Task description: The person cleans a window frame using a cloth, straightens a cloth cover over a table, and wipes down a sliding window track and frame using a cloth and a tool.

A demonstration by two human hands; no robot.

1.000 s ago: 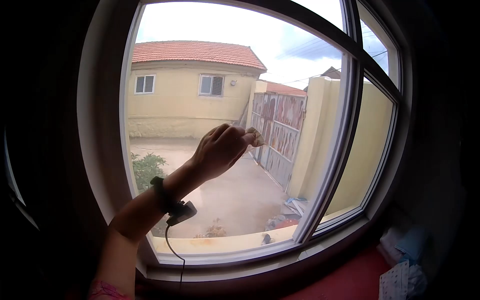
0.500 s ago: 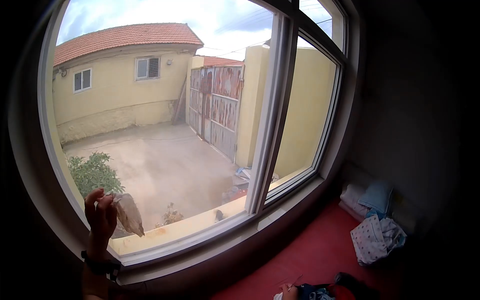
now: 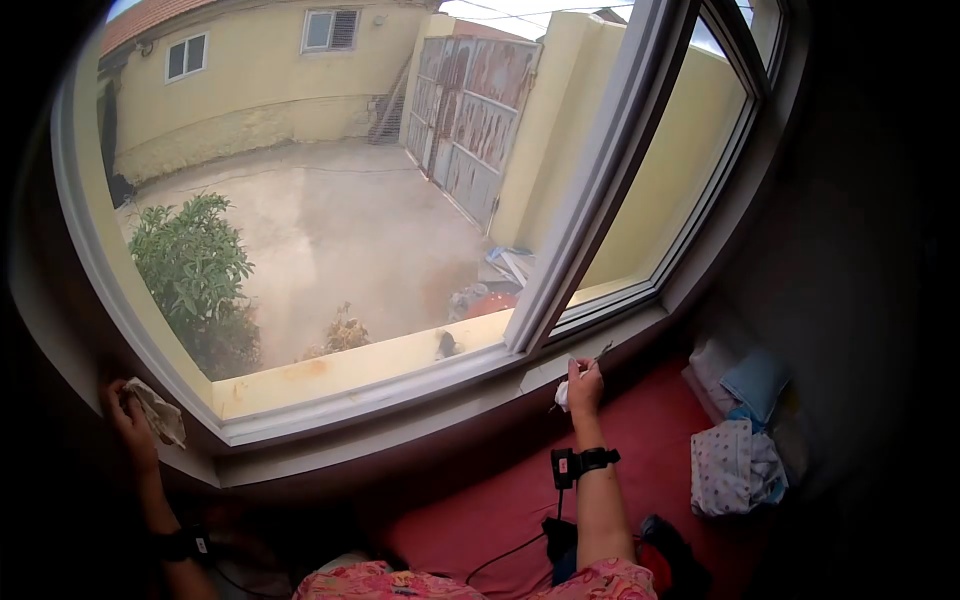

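Observation:
My left hand (image 3: pixel 132 425) is closed around a pale, stained cloth (image 3: pixel 156 412) at the dark side wall of the window recess, left of the white window frame (image 3: pixel 370 388). Whether the cloth presses on the wall, I cannot tell. At the inner sill (image 3: pixel 640 322), my right hand (image 3: pixel 583 388) is closed on a small white crumpled piece (image 3: pixel 562 397), cloth or paper. A thin dark object (image 3: pixel 603 351) sticks up from its fingers; its kind is too small to make out. Black straps circle both wrists.
Below the sill spreads a red-covered surface (image 3: pixel 455 530). At its right lie a dotted white cloth bundle (image 3: pixel 722 465) and a blue pillow (image 3: pixel 755 385). A black cable (image 3: pixel 510 550) hangs from my right wrist strap. Outside the glass are a bush (image 3: pixel 190 270) and a metal gate (image 3: pixel 470 115).
My left hand has moved down and left with the cloth, from before the glass to the side wall. My right hand has risen from the lower edge to the sill. The view has tilted downward.

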